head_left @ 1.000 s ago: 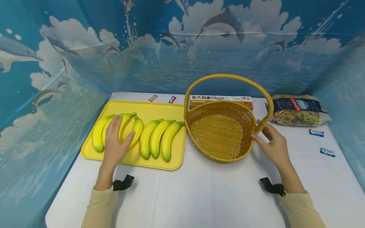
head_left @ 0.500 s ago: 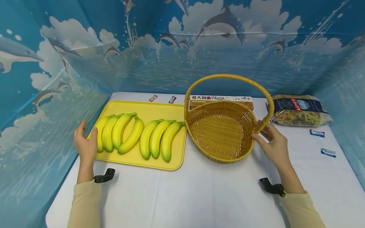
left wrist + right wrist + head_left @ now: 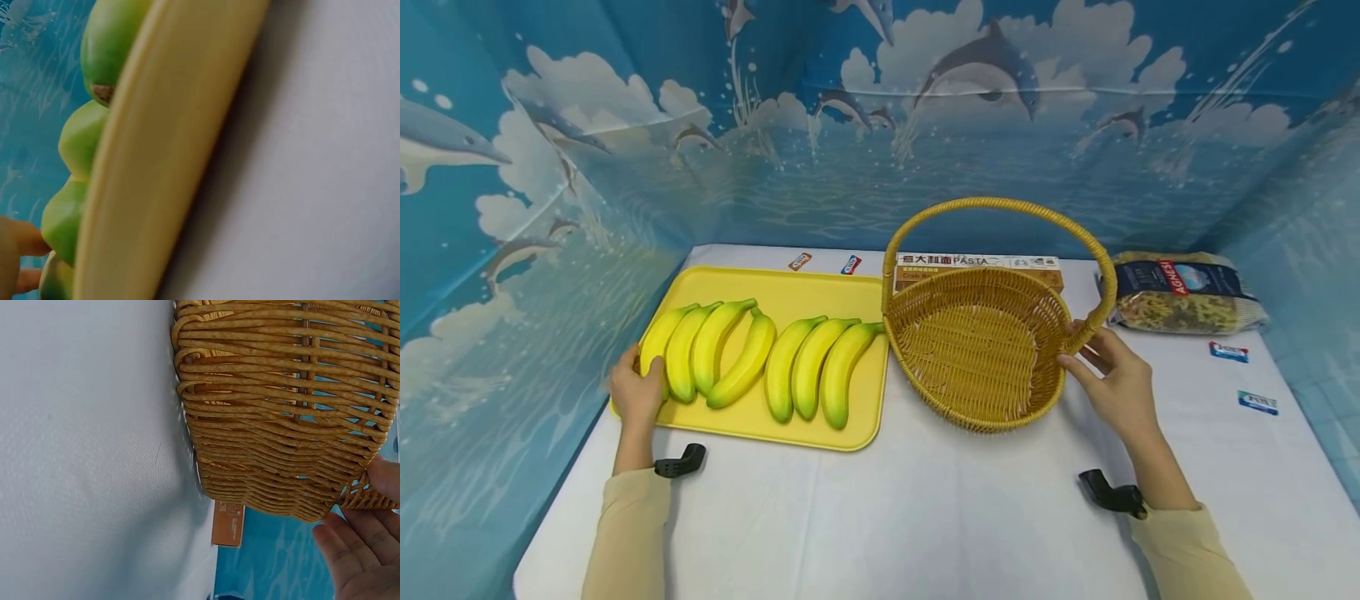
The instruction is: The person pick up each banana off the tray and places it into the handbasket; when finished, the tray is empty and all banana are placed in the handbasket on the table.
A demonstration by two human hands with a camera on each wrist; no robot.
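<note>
Several yellow bananas with green tips lie in a row on a yellow tray (image 3: 820,292) at the left. My left hand (image 3: 636,396) is at the leftmost banana (image 3: 658,340), fingers on its outer side and thumb across its lower part. In the left wrist view, only part of the hand (image 3: 15,256) shows beside the green banana ends (image 3: 65,219), behind the tray's edge (image 3: 162,137). On the right, a woven basket (image 3: 973,358) with a tall arched handle stands on the table. My right hand (image 3: 1116,379) grips its right rim at the handle's foot, thumb in front.
Behind the basket is a pasta box (image 3: 1037,262). A bag of pasta (image 3: 1183,292) lies at the back right. Small wrapped sticks lie on the white table (image 3: 910,517), including a red-and-blue one (image 3: 1228,352) at the right. A dolphin-print curtain (image 3: 850,183) closes off the back and sides.
My left hand moved from above the bananas out to the tray's left edge, then came in onto the leftmost banana. My right hand and the basket stay in place.
</note>
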